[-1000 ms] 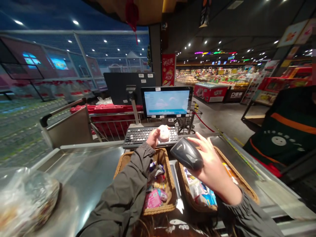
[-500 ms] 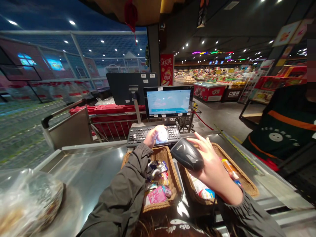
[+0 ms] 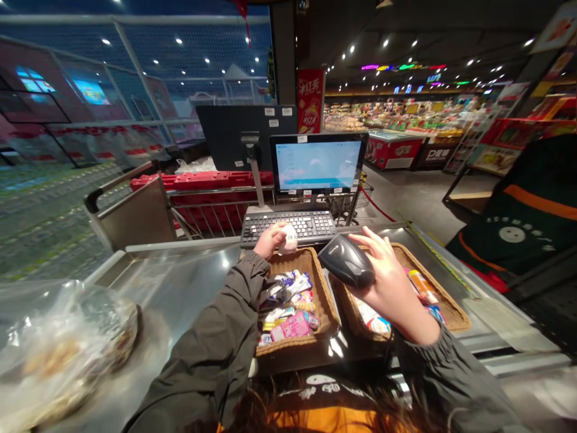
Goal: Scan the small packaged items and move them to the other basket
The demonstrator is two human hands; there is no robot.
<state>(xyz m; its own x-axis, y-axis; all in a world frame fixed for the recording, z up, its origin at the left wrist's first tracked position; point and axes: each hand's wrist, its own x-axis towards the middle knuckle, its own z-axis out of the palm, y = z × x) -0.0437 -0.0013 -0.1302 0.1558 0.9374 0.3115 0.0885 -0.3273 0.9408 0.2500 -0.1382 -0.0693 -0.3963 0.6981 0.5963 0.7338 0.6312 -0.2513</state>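
Note:
My left hand [image 3: 269,240] pinches a small round white item [image 3: 288,239] with dark print on it, held over the far end of the left wicker basket [image 3: 331,307]. In that basket lie several small colourful packets, a pink packet [image 3: 292,326] among them. My right hand [image 3: 390,276] grips a black barcode scanner [image 3: 346,262], its head pointing left toward the white item. Beneath my right hand stands another wicker basket [image 3: 451,310], holding an orange-and-white bottle [image 3: 422,286] and other packaged goods partly hidden by my hand.
Beyond the baskets are a black keyboard [image 3: 315,224] and a lit screen [image 3: 318,165]. On the metal counter [image 3: 189,264], a clear plastic bag [image 3: 67,355] with food inside lies at left. A person in a dark green apron [image 3: 523,222] stands at right.
My left hand has moved slightly left and toward me with the white item, which was brightly lit before and is now dimmer. The camera view has tilted down.

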